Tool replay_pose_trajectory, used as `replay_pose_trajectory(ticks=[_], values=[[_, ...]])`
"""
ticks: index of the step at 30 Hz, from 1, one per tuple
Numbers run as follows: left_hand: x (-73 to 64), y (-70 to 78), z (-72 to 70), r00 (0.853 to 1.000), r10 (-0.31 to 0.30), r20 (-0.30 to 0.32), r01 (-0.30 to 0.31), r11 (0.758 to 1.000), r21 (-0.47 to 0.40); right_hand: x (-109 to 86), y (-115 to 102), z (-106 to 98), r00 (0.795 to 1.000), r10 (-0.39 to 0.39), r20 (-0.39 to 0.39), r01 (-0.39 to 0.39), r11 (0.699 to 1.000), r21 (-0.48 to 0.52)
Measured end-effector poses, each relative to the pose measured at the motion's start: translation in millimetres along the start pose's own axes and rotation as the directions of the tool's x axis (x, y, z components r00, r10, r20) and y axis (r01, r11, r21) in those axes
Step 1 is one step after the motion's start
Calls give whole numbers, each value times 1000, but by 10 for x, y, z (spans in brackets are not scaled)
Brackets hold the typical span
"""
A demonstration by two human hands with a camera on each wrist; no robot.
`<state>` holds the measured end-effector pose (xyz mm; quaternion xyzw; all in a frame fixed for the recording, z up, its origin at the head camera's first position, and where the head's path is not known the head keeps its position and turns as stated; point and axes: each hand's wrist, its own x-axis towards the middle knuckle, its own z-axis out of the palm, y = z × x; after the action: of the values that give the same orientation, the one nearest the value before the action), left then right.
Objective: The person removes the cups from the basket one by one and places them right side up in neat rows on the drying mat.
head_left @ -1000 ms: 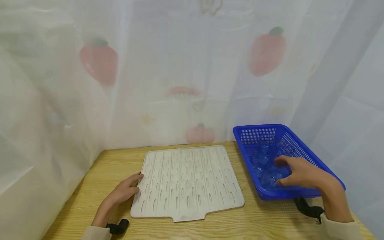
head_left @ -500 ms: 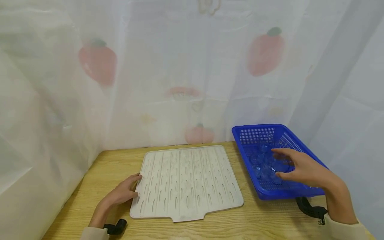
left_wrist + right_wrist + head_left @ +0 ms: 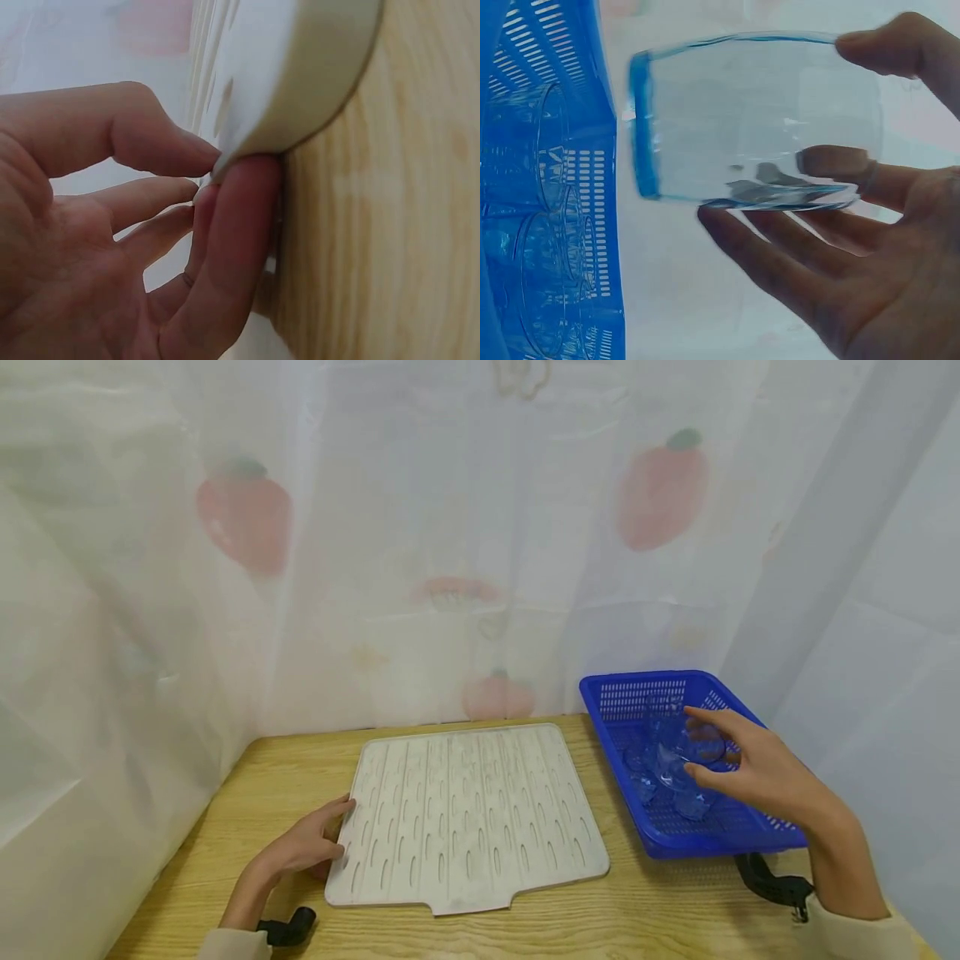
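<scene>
My right hand [image 3: 757,772] holds a clear glass tumbler [image 3: 675,766] by its sides, thumb on one side and fingers on the other. In the right wrist view the tumbler [image 3: 727,112] lies sideways, its thick blue-tinted base pointing away from the palm. Below it, several other glasses [image 3: 544,285] sit in the blue plastic basket [image 3: 750,842]. At the left edge of a pale slotted draining board [image 3: 468,827], my left hand [image 3: 300,842] pinches the rim. The left wrist view shows fingertips on the top and side of the board's edge [image 3: 315,82].
The board and basket stand side by side on a wood-grain table [image 3: 285,768]. White curtains [image 3: 450,527] with strawberry prints enclose the back and sides. Black wrist mounts [image 3: 776,885] hang under both forearms.
My right hand has closed round a tumbler and lifted it up among the other glasses, moving slightly away from me. The left hand stays at the board's edge.
</scene>
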<state>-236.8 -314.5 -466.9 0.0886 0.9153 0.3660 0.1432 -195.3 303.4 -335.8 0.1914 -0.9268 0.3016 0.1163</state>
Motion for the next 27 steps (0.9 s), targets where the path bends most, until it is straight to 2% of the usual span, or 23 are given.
replay_pose_trajectory(ticks=[6,12,19,27], values=[[5,-9,-4,1000,2,-4,-2,1000,8,34,-39,51,993,-57,-99,58,998,10],[12,-19,5,1000,10,1,-10,999,-37,66,-130,113,980,-113,-163,114,993,0],[13,-10,12,1000,3,-8,-3,1000,-11,103,-253,177,975,-136,-177,134,991,-21],[15,-7,9,1000,-9,-16,8,1000,-27,222,-419,283,965,-182,-190,182,983,-16]])
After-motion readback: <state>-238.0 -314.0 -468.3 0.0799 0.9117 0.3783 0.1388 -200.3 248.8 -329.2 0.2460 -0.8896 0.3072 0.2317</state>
